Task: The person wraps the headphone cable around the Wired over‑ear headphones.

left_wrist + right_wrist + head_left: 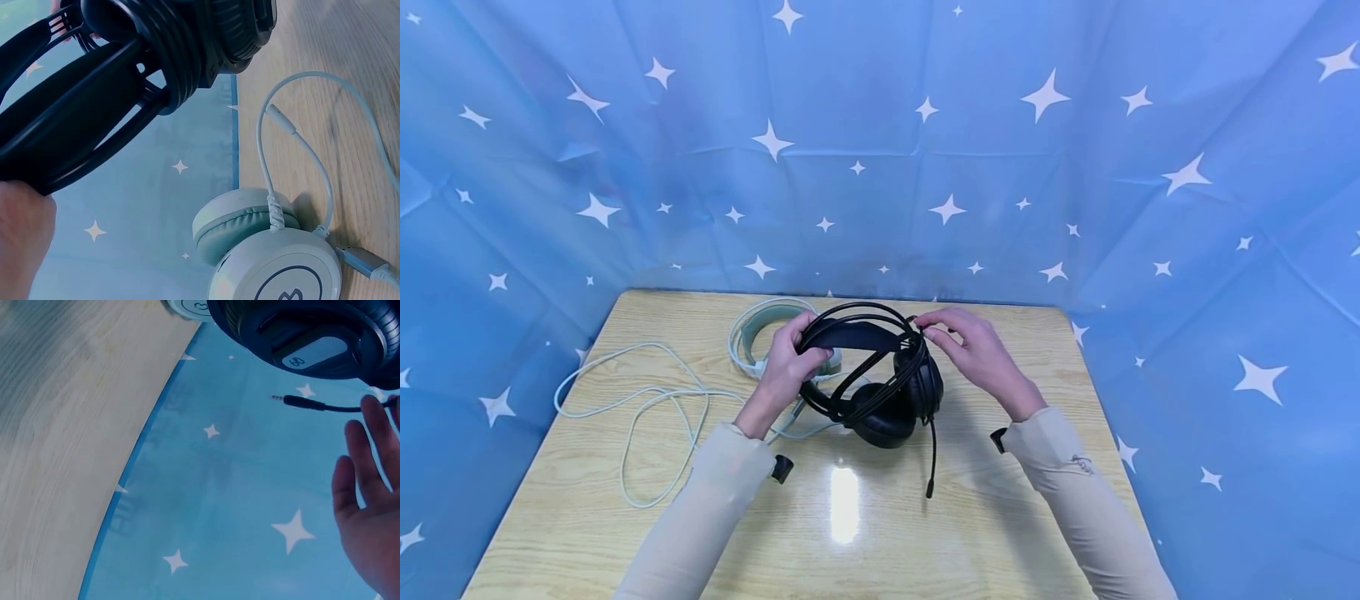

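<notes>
My left hand grips a black headset by its headband, raised over the table. A black cable is wound in several loops around the headband and ear cups. The headset's thin microphone boom points down toward me. At the far right side of the headset, my right hand pinches the cable between thumb and fingertips. Beyond those fingers, in the right wrist view, a short cable end with a jack plug sticks out below an ear cup. The other right fingers are extended.
A pale green-white headset lies on the wooden table behind my left hand. Its white cable spreads in loose loops to the left. A blue curtain with white stars stands around the table's back and sides.
</notes>
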Motion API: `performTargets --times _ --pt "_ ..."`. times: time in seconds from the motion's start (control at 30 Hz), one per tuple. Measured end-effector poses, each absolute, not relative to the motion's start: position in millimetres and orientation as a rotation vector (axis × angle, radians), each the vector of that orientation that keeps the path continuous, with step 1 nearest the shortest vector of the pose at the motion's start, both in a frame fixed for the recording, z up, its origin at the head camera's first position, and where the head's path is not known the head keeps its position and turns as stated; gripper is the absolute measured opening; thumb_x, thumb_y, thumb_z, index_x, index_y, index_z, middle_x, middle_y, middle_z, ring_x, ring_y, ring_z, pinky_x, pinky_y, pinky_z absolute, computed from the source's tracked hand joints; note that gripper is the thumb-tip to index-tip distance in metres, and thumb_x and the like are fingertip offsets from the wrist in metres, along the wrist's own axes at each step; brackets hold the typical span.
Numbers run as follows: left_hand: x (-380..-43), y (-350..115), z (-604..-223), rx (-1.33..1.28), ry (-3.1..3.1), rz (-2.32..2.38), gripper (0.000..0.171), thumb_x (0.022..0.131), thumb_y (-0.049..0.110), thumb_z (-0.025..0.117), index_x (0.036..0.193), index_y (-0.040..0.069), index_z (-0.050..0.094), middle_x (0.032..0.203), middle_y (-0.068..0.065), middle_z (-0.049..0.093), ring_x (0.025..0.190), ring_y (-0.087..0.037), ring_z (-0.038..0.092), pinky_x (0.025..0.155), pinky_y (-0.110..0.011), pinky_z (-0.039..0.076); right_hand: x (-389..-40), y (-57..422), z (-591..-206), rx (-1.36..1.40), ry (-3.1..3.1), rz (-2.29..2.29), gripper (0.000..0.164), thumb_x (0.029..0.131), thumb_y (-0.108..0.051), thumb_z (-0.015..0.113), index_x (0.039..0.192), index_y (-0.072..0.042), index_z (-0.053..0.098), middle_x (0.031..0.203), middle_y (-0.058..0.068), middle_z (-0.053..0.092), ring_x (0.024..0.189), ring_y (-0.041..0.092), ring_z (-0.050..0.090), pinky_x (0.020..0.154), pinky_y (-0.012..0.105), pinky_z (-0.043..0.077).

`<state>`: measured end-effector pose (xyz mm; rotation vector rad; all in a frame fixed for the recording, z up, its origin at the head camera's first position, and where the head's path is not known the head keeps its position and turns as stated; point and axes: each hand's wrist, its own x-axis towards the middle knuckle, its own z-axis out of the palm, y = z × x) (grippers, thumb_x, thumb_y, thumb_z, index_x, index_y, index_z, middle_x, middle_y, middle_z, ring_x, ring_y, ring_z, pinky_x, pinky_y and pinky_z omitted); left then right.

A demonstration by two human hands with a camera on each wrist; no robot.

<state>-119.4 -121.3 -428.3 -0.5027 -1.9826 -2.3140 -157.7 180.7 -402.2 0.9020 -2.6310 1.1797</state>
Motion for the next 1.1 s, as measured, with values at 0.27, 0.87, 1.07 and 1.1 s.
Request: performTargets --times 0.27,0.87,1.07,1.1 --pt "-119.3 -120.9 -428.2 -0.469 -2.006 -2.292 0.014 0.08 0.006 0.059 0.092 0.001 0.056 0.055 0.006 0.04 0.043 -0.009 0.033 0.041 -0.021 0.027 -153.8 174.9 -406.5 0.87 -2.615 1.249 0.021 0.102 -0.011 0.064 0.119 -0.011 0.077 0.118 0.004 0.074 0.102 0.018 0.068 0.083 0.033 0.054" --pt "-122.1 -118.6 -428.6 -0.407 -2.007 -2.283 0.014 0.083 0.011 0.057 0.091 0.0 0.054 0.055 0.006 0.04 0.043 -0.008 0.033 0.042 -0.021 0.027 -145.6 173.1 -409.7 0.79 -2.68 1.852 0.037 0.106 -0.014 0.05 0.142 -0.005 0.056 0.139 0.011 0.06 0.127 0.025 0.056 0.109 0.039 0.043" --pt "-125.3 -117.4 -427.2 -0.311 -2.029 -2.34 0.013 0.085 0.012 0.058 0.089 0.0 0.054 0.054 0.006 0.037 0.043 -0.009 0.031 0.042 -0.022 0.026 -143.9 172.0 -409.7 0.826 -2.741 1.812 0.039 0.108 -0.019 0.053 0.144 -0.004 0.054 0.136 0.016 0.061 0.124 0.028 0.057 0.106 0.045 0.045" --pt "-126.4 -117.1 -426.6 -0.282 -2.028 -2.372 0.012 0.086 0.012 0.058 0.089 0.001 0.054 0.054 0.006 0.037 0.043 -0.008 0.03 0.042 -0.022 0.025 -143.8 171.8 -410.3 0.827 -2.751 1.8 0.039 0.108 -0.019 0.054 0.144 -0.004 0.054 0.136 0.018 0.061 0.124 0.029 0.057 0.105 0.046 0.046"
